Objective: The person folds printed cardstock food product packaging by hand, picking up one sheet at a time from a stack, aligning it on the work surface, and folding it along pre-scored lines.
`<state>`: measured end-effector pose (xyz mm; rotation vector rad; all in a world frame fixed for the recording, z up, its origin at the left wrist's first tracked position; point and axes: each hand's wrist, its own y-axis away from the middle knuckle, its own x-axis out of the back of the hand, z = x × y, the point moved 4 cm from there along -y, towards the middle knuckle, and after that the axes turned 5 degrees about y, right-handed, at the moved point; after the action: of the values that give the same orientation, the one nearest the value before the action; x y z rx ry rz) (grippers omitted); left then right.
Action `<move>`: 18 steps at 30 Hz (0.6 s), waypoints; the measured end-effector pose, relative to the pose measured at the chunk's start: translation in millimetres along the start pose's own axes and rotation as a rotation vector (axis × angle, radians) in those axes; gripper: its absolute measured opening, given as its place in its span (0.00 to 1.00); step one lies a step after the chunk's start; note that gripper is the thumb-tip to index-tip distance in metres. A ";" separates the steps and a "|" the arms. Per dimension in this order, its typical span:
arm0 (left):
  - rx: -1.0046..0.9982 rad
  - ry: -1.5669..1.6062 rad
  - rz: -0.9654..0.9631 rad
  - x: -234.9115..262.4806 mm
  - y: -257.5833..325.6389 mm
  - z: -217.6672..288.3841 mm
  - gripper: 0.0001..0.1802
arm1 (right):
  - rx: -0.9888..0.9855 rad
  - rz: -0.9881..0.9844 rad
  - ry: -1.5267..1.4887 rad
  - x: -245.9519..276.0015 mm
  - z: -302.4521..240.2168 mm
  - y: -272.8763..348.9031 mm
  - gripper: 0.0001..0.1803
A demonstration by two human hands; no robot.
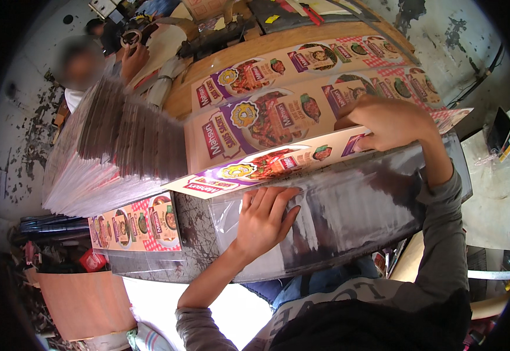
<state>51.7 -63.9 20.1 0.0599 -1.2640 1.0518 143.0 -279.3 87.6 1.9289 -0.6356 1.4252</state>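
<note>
Printed sheet looks light, bendy, crease-prone: hold by edges; right grip pinches it toward 2 o'clock, left grip loosely spread, 7 o'clock.

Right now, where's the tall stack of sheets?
Head view, left side: the tall stack of sheets is beside the left end of the printed sheet in the right hand.

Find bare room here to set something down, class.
A patch of scratched dark table lies between the small printed sheet and the left hand. A wider glossy stretch, possibly plastic-covered, runs from that hand to the right sleeve. The stack and large printed sheets crowd the left and middle.
</note>
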 end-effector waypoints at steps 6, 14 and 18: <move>0.007 0.016 0.006 0.3 1.2 0.5 0.16 | -0.016 -0.037 0.020 0.1 -2.7 -1.6 0.24; -0.232 0.046 0.101 14.7 14.0 7.6 0.10 | -0.052 -0.055 -0.001 -1.6 -3.3 -3.5 0.24; -0.437 -0.041 0.233 23.6 25.7 15.0 0.10 | -0.055 0.010 0.025 1.9 -8.1 -2.1 0.24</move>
<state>21.7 -43.7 31.6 -0.4097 -1.5392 0.9513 139.8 -271.9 90.6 1.8657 -0.6670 1.4213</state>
